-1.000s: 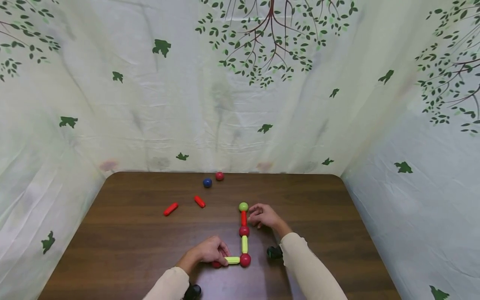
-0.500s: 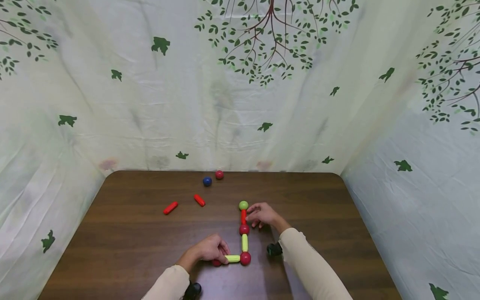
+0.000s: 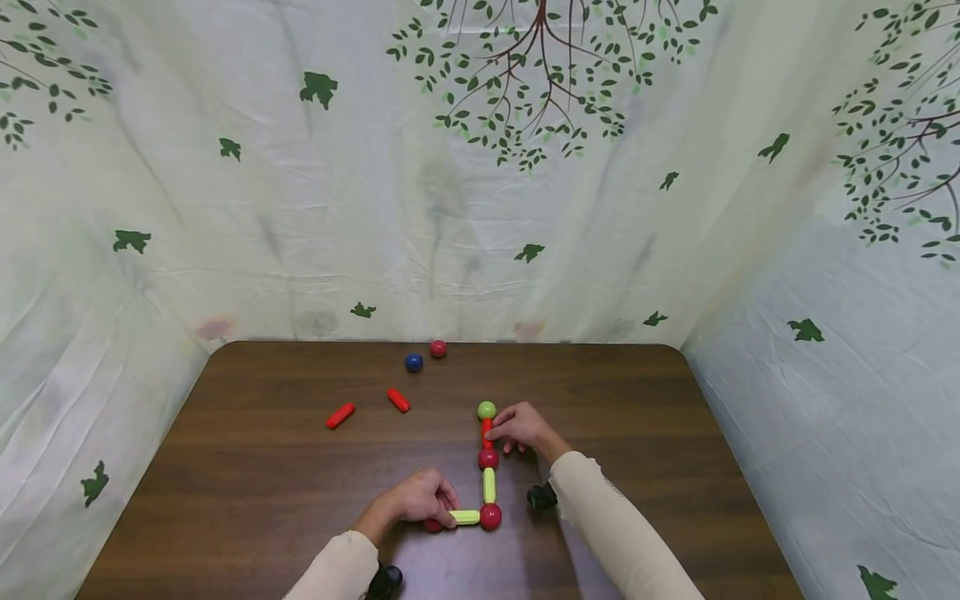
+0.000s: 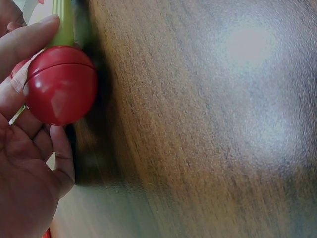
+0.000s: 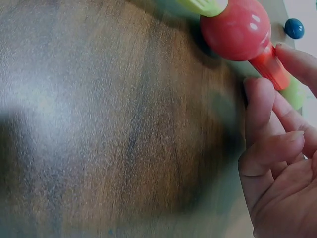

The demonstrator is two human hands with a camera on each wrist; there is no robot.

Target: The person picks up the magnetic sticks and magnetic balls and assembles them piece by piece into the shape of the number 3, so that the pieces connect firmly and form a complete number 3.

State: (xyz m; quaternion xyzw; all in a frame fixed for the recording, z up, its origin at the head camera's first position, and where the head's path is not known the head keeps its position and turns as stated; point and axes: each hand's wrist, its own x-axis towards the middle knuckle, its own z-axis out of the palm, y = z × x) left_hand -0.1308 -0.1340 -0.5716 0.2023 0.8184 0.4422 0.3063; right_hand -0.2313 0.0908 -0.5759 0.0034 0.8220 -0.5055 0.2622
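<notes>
An L-shaped chain of toy balls and rods lies on the table. My left hand (image 3: 422, 497) pinches the yellow-green rod (image 3: 467, 517) of its short arm, close to the red end ball (image 4: 62, 85). That rod runs right to the red corner ball (image 3: 491, 517). From there the long arm goes away from me: another yellow-green rod (image 3: 489, 486), a red ball (image 5: 236, 29), a red rod (image 5: 271, 68) and a green ball (image 3: 487, 410) at the far end. My right hand (image 3: 523, 427) holds the red rod between thumb and fingers from the right side.
Two loose red rods, one nearer the left (image 3: 341, 416) and one nearer the middle (image 3: 398, 400), lie beyond my left hand. A blue ball (image 3: 414, 362) and a loose red ball (image 3: 438, 349) sit by the table's far edge. A patterned white curtain (image 3: 450, 208) hangs behind.
My right hand has moved slightly left, from beside the red rod onto it. The left hand stays on its yellow-green rod, and the chain keeps its shape.
</notes>
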